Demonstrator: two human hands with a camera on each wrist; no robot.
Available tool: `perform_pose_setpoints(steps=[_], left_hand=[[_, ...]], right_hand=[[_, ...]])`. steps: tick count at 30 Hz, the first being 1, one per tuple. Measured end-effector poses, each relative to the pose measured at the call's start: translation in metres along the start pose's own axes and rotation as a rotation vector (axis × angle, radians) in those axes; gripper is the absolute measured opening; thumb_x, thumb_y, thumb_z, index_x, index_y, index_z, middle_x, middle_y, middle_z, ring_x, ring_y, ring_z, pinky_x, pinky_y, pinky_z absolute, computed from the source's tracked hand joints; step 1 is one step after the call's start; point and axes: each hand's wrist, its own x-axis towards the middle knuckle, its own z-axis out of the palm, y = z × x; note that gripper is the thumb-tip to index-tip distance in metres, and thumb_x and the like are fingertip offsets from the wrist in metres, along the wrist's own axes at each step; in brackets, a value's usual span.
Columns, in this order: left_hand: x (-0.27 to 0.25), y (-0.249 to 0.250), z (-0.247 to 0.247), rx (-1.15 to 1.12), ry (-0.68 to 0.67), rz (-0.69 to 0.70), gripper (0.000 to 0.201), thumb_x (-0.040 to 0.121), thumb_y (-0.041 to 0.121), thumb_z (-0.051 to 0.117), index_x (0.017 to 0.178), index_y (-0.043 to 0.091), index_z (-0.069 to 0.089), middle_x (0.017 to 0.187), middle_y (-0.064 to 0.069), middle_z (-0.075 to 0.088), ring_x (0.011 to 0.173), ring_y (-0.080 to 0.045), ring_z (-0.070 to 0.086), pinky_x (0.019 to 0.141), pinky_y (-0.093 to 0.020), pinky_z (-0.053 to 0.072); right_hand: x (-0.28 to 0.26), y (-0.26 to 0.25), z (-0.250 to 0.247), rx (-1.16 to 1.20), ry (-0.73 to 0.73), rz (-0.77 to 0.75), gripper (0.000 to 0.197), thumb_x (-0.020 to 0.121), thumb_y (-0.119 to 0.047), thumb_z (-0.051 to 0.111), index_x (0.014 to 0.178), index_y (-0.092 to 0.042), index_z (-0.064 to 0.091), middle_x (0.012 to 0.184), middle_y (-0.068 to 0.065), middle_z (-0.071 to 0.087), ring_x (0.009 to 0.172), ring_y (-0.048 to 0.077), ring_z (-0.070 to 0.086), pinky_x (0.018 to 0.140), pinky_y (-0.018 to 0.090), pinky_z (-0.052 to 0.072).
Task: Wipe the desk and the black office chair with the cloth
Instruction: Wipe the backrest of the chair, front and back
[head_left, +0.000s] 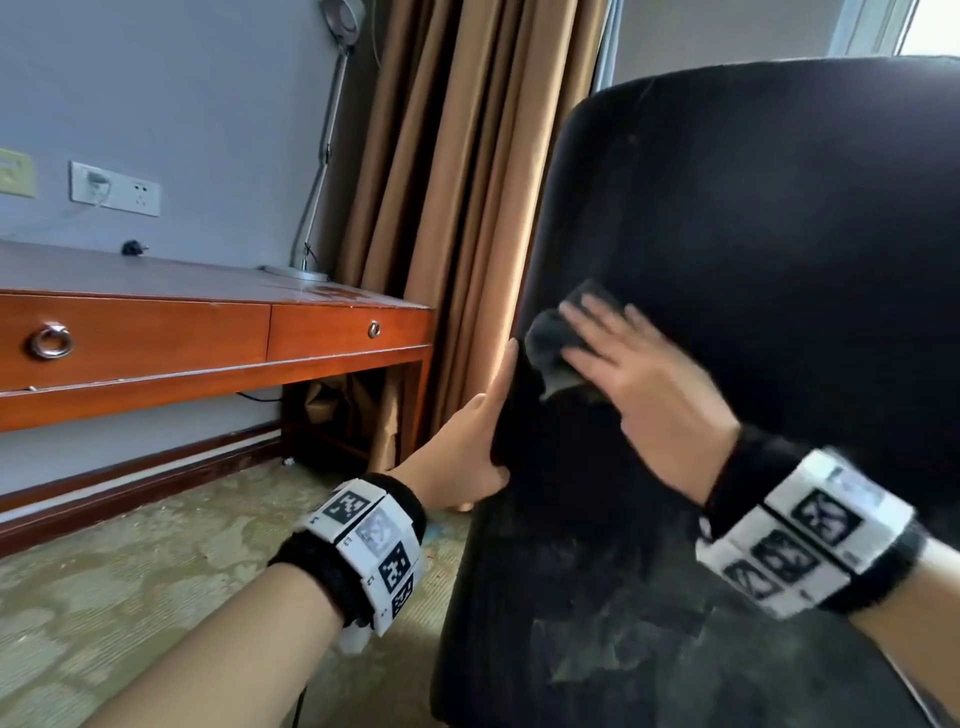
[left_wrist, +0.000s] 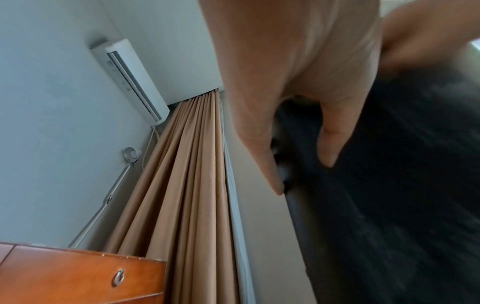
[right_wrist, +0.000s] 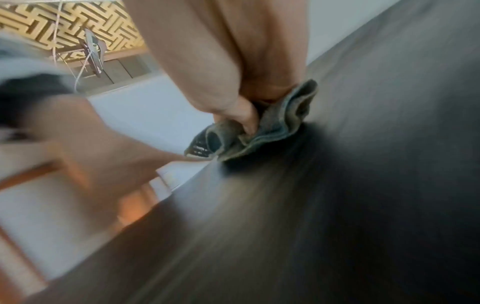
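**A:** Where do the hands stand?

**B:** The right hand (head_left: 636, 379), centre of the head view, lies with fingers spread and nearly straight over the cloth (head_left: 558, 345), pressing it flat against the backrest of the black office chair (head_left: 769, 223). In the right wrist view its thumb looks tucked into the grey-green folds (right_wrist: 272, 127), so the cloth is pinned more than clenched. The left hand (head_left: 470, 441), just left of it, is wrapped round the backrest's left edge, thumb on the front and fingers behind, steadying the chair.

**B:** And the cloth itself?

**A:** Bunched, near the left edge of the backrest, low on it, touching the upholstery. It looks soft, light and limp, so I'd judge it will ruck up under the palm unless spread pressure holds it; a flat hand on top suits it better than a pinch at a corner.

**B:** The chair?

**A:** Fills the right half of the frame. The surface seems matte and slightly fuzzy, with pale dusty patches on the seat at lower centre, so the cloth will probably drag rather than slide. An office chair is likely to swivel or roll when pushed; the firm edge of the backrest is the sensible place to brace it.

**A:** The desk?

**B:** The desk (head_left: 218, 332) sits at the left, well apart from both hands, a lamp (head_left: 317, 208) on its far corner beside the curtain (head_left: 441, 182).
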Motion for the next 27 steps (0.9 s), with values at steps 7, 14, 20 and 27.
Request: perform_pose_setpoints(steps=[7, 14, 20, 27], left_hand=[[-0.003, 0.003, 0.011, 0.032, 0.056, -0.087, 0.132, 0.074, 0.013, 0.078, 0.129, 0.055, -0.034, 0.133, -0.003, 0.043, 0.117, -0.019, 0.050, 0.094, -0.020, 0.037], [0.002, 0.009, 0.016, 0.119, 0.072, -0.117, 0.133, 0.078, 0.010, 0.075, 0.122, 0.055, -0.042, 0.116, -0.002, 0.046, 0.091, -0.019, 0.060, 0.084, -0.026, 0.049], [-0.001, 0.000, 0.013, 0.027, 0.069, -0.085, 0.127, 0.079, 0.003, 0.071, 0.132, 0.057, -0.031, 0.131, -0.003, 0.045, 0.111, -0.018, 0.055, 0.095, -0.024, 0.043], [-0.023, -0.005, 0.017, 0.194, -0.045, -0.005, 0.115, 0.083, 0.010, 0.070, 0.133, 0.063, -0.018, 0.140, -0.002, 0.023, 0.098, -0.018, 0.057, 0.092, -0.019, 0.042]], right_hand=[[0.032, 0.007, -0.010, -0.169, -0.066, 0.034, 0.052, 0.074, -0.010, 0.025, 0.097, 0.001, 0.071, 0.128, 0.024, 0.055, 0.121, 0.043, 0.049, 0.109, 0.043, 0.020], [0.031, 0.025, -0.028, -0.010, -0.041, -0.025, 0.054, 0.073, -0.010, 0.025, 0.098, 0.000, 0.072, 0.124, 0.023, 0.058, 0.117, 0.041, 0.054, 0.101, 0.046, 0.035], [0.040, 0.021, -0.021, -0.108, 0.017, 0.106, 0.048, 0.079, -0.005, 0.029, 0.106, 0.002, 0.068, 0.135, 0.022, 0.049, 0.129, 0.041, 0.041, 0.111, 0.046, 0.022], [-0.090, -0.062, 0.025, 0.072, -0.284, -0.018, 0.050, 0.061, -0.002, 0.078, 0.110, -0.004, 0.068, 0.136, 0.014, 0.051, 0.130, 0.023, 0.030, 0.112, 0.035, 0.009]])
